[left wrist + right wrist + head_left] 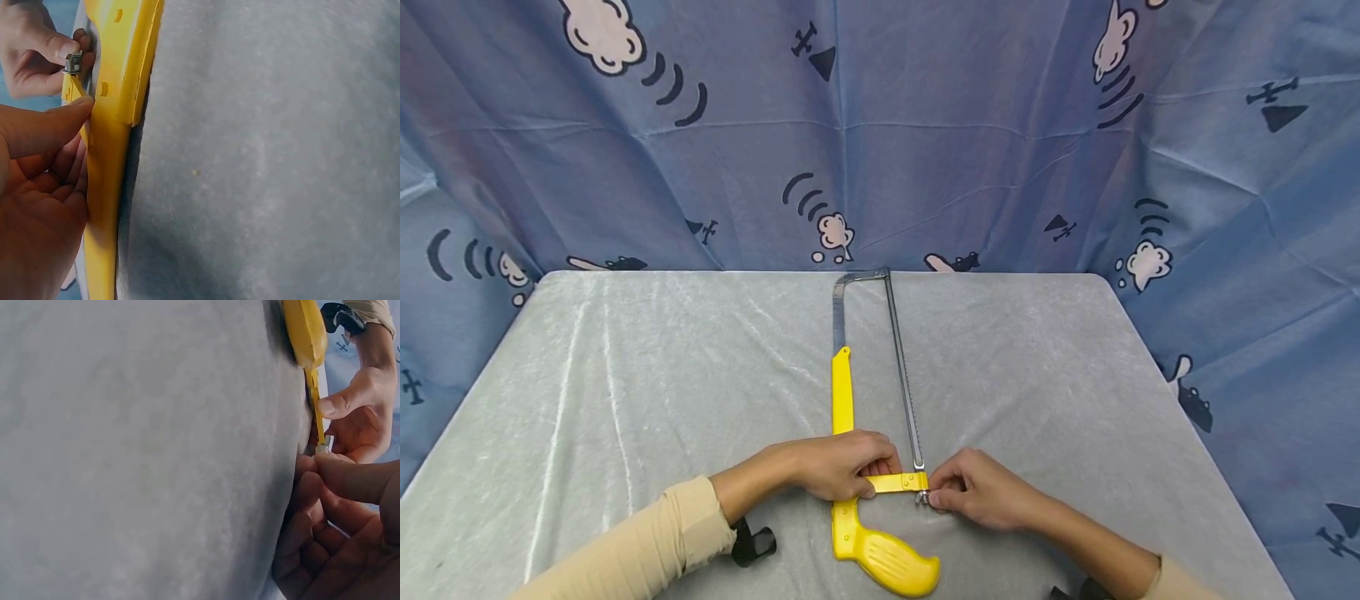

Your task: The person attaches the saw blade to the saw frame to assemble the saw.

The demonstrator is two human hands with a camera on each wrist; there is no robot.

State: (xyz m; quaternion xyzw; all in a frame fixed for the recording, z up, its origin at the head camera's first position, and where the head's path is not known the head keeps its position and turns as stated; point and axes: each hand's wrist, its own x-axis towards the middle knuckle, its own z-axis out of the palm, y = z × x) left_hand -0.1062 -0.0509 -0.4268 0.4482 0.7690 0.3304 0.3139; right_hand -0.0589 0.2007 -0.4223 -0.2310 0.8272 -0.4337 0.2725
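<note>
A hacksaw with a yellow frame and handle [895, 562] lies on the grey cloth, its metal bow [839, 308] pointing to the far edge. The thin blade [902, 375] runs down the right side to a yellow crosspiece [898, 482]. My left hand [846, 462] lies over the frame and pinches that crosspiece between thumb and fingers. At the crosspiece's right end sits a small metal wing nut [922, 497]. My right hand [988, 492] pinches the wing nut with thumb and forefinger, seen close in the right wrist view beside the metal piece [326, 445].
The table under the hacksaw is covered with a grey velvety cloth [1037, 358], creased at the left. A blue patterned curtain [962, 167] hangs behind and along both sides. A black strap mount [752, 543] is on the left wrist.
</note>
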